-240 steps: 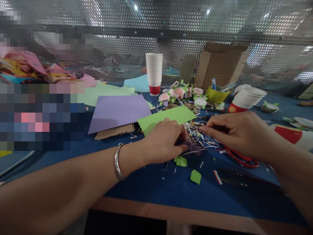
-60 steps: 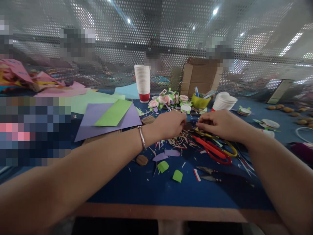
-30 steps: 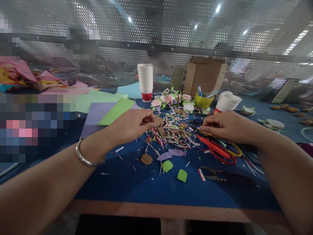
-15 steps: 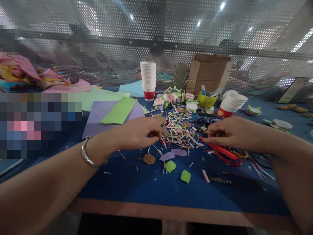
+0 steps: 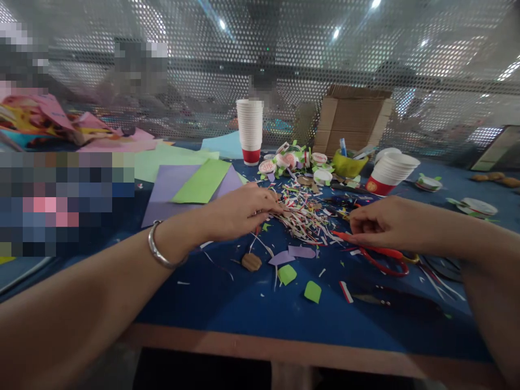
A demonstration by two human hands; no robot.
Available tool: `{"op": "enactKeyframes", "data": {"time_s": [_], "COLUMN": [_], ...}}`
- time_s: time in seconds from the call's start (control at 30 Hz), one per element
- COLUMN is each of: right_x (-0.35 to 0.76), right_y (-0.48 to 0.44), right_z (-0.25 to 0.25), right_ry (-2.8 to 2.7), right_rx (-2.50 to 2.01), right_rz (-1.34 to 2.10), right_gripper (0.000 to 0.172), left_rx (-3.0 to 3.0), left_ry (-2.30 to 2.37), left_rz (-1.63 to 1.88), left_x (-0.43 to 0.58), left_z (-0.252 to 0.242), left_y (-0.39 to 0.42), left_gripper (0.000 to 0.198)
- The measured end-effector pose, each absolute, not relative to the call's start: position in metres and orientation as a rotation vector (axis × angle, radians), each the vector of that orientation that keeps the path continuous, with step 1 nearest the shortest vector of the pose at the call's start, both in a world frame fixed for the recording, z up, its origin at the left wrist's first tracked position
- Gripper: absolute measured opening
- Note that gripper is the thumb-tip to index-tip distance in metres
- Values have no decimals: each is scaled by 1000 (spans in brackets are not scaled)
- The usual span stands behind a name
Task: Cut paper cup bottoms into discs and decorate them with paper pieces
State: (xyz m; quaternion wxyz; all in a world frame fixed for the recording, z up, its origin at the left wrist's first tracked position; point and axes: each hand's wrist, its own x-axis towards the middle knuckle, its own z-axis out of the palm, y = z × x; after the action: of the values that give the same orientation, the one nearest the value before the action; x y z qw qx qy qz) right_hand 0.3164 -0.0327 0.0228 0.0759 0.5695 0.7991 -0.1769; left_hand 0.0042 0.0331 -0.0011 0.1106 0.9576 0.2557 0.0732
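My left hand (image 5: 241,211), with a silver bangle at the wrist, reaches to the left edge of a pile of shredded paper strips (image 5: 306,214). Its fingers are stretched out and touch the scraps; the thumb lies apart below them. To the right of the pile, my right hand (image 5: 376,222) is closed around a slim orange-red tool (image 5: 392,252), whose tip shows past the fingers; its kind is unclear. Red-handled scissors (image 5: 385,269) lie just below that hand. Nearer me are purple paper pieces (image 5: 301,252), green paper pieces (image 5: 312,291) and a small cardboard piece (image 5: 251,262).
Dark thread snips (image 5: 406,301) lie at the front right. Behind the pile stand a paper-cup stack (image 5: 249,130), round paper pieces with green bits (image 5: 286,160), a yellow container (image 5: 348,164) and tilted cups (image 5: 392,173). Coloured sheets (image 5: 203,181) lie left, before a perforated metal screen (image 5: 195,108).
My left hand has moved right and its fingers have straightened out over the scraps, pushing the pile's left edge together. The orange-red tool has tilted slightly in my right hand.
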Motion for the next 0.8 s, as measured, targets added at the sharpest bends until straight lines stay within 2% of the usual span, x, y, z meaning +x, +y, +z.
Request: {"op": "enactKeyframes", "data": {"time_s": [0.13,0.37,0.5,0.7,0.8], "right_x": [318,323,325,328,331], "right_y": [-32,-33,-33,-33,-33], "right_z": [22,19,17,15,14], "right_ry": [2383,2366,2375,2404,2403], "right_rx": [1688,1687,1681,1685,1677], "right_rz": [-511,-543,-569,-583,-583], "right_gripper": [41,42,45,39,39], "left_rx": [2805,2563,2547,2625,2613], "left_ry": [900,1536,1675,1496,1433], "left_rz": [282,538,290,-204,-267], "left_x": [-8,-49,-69,-73,-73], "left_z": [9,28,30,24,19], "left_y": [43,68,79,79,81], "left_gripper": [39,41,49,93,97]}}
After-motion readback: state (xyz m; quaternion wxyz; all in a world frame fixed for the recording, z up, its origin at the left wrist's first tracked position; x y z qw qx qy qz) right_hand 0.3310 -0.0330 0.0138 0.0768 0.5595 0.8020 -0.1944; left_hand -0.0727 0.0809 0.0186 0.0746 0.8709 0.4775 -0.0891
